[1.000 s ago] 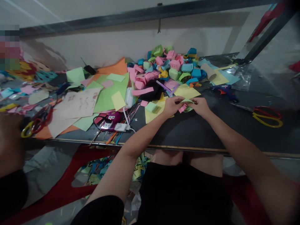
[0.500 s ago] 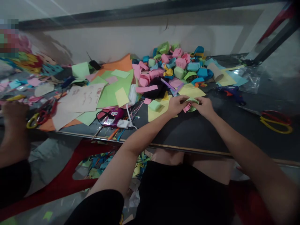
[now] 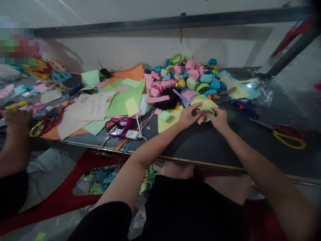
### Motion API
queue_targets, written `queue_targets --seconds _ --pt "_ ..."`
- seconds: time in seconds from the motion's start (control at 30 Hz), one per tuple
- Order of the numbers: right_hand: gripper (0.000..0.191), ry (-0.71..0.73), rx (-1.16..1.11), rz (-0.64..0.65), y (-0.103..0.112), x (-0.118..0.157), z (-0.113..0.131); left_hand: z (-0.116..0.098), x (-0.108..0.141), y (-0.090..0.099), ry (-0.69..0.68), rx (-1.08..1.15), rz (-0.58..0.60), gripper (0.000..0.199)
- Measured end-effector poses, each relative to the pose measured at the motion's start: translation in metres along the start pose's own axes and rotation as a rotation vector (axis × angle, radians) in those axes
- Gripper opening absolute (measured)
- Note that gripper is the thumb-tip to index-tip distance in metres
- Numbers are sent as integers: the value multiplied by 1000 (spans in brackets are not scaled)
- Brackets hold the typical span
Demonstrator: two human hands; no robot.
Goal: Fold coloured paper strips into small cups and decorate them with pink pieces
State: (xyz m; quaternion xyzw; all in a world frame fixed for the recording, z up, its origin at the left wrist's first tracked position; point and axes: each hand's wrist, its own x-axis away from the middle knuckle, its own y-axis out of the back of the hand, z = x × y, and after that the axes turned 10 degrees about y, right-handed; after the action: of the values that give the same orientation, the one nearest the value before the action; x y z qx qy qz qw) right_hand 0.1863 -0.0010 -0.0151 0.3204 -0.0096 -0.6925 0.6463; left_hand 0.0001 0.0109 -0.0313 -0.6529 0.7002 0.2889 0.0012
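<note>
Over the dark tabletop, a light green paper piece (image 3: 208,110), curved into a ring-like shape, is held between my two hands. A small pink folded paper strip (image 3: 201,119) with a ridged edge sits against its inner side. My right hand (image 3: 219,119) pinches the green paper at its right edge, thumb in front. My left hand (image 3: 188,115) curls round the left edge, index finger above and thumb beside the pink strip. Under and behind the hands lie yellow paper sheets (image 3: 168,126). A small light green folded paper box (image 3: 165,116) rests left of my left hand.
A heap of colourful folded paper pieces (image 3: 192,74) lies at the back. Scissors (image 3: 288,136) and a blue glue gun (image 3: 244,105) are on the right. A purple power strip (image 3: 122,127) with cables sits left. Another person's hand (image 3: 17,117) is at the far left.
The green paper has tilted, so its rounded opening and the pink strip show more. My left fingers have spread a little along its edge. The camera view has shifted slightly.
</note>
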Motion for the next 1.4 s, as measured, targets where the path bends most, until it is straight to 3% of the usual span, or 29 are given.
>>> queue_targets --seconds 0.1,0.23,0.37,0.5,0.97,1.07,1.1,1.17,1.2,1.3,1.33,1.4 --pt "32 -25 23 -98 4 -3 -5 -1 -1 4 -133 -66 9 41" --pt "30 -65 -8 -156 9 -6 -13 2 0 5 -299 -242 117 41" --pt "29 -74 45 -102 10 -7 -19 2 4 -2 -369 -328 164 33" --pt "28 -88 73 -151 8 -8 -26 -3 5 -8 -408 -373 241 19" --pt "38 -185 -138 -157 3 -8 -30 -9 6 -3 -321 -359 193 20" --pt "37 -146 -100 -194 3 -8 -30 -11 -14 -1 -202 -257 133 21" --pt "35 -124 -66 -202 4 -8 -29 -13 -26 5 -127 -183 47 25" --pt "30 -81 -2 -204 4 -7 -26 -15 -59 31 76 24 -215 34" --pt "27 -62 17 -197 5 -6 -24 -16 -77 52 202 154 -356 36" --pt "21 -43 23 -173 6 -4 -20 -17 -123 148 597 391 -795 20" --pt "21 -51 22 -168 6 -4 -19 -17 -132 184 638 372 -897 31" --pt "21 -72 25 -161 6 -4 -18 -16 -139 248 582 308 -912 49"
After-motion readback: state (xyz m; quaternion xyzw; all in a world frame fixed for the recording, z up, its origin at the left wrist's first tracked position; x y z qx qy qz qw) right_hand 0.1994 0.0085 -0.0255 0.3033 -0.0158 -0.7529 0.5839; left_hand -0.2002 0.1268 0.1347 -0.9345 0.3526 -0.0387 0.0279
